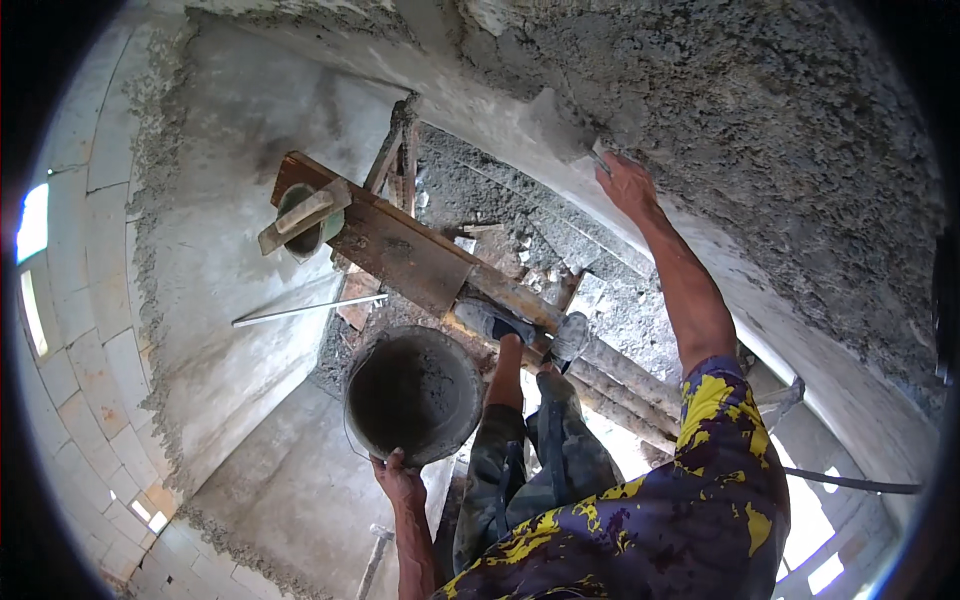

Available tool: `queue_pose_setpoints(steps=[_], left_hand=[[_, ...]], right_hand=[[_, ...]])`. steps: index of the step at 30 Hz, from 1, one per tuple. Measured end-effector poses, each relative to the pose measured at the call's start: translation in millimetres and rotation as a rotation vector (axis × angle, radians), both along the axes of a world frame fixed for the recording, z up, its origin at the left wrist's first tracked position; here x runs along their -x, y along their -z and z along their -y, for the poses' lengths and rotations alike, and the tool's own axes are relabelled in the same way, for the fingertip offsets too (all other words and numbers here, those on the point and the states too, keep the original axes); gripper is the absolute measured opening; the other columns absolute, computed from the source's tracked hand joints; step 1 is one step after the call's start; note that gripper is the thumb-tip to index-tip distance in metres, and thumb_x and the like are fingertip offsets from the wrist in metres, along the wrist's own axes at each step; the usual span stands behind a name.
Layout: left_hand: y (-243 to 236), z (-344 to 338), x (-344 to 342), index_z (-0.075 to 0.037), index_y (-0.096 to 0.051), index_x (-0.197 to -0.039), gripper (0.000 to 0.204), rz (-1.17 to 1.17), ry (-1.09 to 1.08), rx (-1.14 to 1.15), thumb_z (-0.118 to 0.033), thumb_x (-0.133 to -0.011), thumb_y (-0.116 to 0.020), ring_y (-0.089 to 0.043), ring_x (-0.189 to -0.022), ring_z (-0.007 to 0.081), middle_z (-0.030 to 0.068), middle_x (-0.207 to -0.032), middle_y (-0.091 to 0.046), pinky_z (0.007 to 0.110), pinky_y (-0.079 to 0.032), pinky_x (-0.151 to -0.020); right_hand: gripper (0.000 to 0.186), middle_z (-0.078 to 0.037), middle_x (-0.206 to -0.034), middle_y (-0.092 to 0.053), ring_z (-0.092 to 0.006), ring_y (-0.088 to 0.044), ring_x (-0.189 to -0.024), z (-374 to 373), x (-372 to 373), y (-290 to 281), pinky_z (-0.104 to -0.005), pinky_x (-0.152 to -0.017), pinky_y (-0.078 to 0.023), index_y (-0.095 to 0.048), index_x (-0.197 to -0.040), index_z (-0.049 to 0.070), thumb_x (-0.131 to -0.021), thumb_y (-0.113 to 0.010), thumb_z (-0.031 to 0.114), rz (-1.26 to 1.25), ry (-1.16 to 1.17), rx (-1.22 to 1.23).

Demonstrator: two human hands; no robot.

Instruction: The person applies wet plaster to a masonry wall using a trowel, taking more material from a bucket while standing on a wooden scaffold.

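My right hand (628, 185) is closed round the handle of a plastering trowel (556, 125), whose grey blade lies against the wall. Rough, dark plaster (760, 170) covers the wall to the right of the blade, while a smoother, paler surface (460, 75) runs to its left. Down at the lower left, my left hand (400, 480) grips the near rim of a round black bucket (470, 405), with the thumb over the edge. The bucket is tilted toward me, and some wet grey mortar (437, 385) coats its inside.
My shoes (490, 320) stand on scaffold planks and poles (625, 375), high above a rubble-strewn floor (480, 190). A wooden float (305, 212) lies across a smaller bucket (328, 228) on the brown board (405, 258). A pale straight bar (310, 310) leans at left.
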State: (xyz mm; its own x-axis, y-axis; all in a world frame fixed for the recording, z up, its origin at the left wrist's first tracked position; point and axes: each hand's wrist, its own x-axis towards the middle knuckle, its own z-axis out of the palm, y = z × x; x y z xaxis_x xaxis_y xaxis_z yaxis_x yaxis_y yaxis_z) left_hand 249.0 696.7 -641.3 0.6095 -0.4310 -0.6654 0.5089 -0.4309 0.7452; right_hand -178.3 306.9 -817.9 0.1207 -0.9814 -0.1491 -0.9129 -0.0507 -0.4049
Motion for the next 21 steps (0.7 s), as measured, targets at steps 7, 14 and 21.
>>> queue_pose_setpoints(steps=[7,14,21], left_hand=[[-10,-1,-7,-0.011,-0.047,-0.122,0.049,-0.018,0.019,-0.012,0.003,-0.075,-0.053,-0.059,-0.097,0.0227,0.0072,-0.11,-0.057,0.036,-0.053,-0.077],[-29,8,-5,-0.013,-0.041,-0.13,0.058,-0.04,0.056,-0.004,0.003,-0.076,-0.052,-0.058,-0.099,0.025,0.0087,-0.117,-0.054,0.038,-0.054,-0.072],[-70,13,2,-0.015,-0.044,-0.129,0.051,-0.168,0.01,0.092,0.003,-0.081,-0.048,-0.059,-0.093,0.0238,0.0072,-0.113,-0.057,0.042,-0.054,-0.071]], right_hand=[[0.03,-0.019,-0.101,-0.064,-0.0396,-0.061,-0.094,-48,51,-44,-0.048,-0.081,-0.049,-0.055,-0.106,0.008,-0.092,-0.053,0.034,-0.13,0.087,-0.117],[0.034,-0.018,-0.106,-0.065,-0.0372,-0.063,-0.095,-84,105,-94,-0.0474,-0.081,-0.051,-0.055,-0.114,0.008,-0.092,-0.053,0.033,-0.161,-0.015,-0.045],[0.026,-0.018,-0.092,-0.066,-0.0374,-0.065,-0.082,-147,103,-222,-0.0483,-0.07,-0.052,-0.058,-0.105,0.009,-0.088,-0.057,0.029,-0.398,0.023,-0.164]])
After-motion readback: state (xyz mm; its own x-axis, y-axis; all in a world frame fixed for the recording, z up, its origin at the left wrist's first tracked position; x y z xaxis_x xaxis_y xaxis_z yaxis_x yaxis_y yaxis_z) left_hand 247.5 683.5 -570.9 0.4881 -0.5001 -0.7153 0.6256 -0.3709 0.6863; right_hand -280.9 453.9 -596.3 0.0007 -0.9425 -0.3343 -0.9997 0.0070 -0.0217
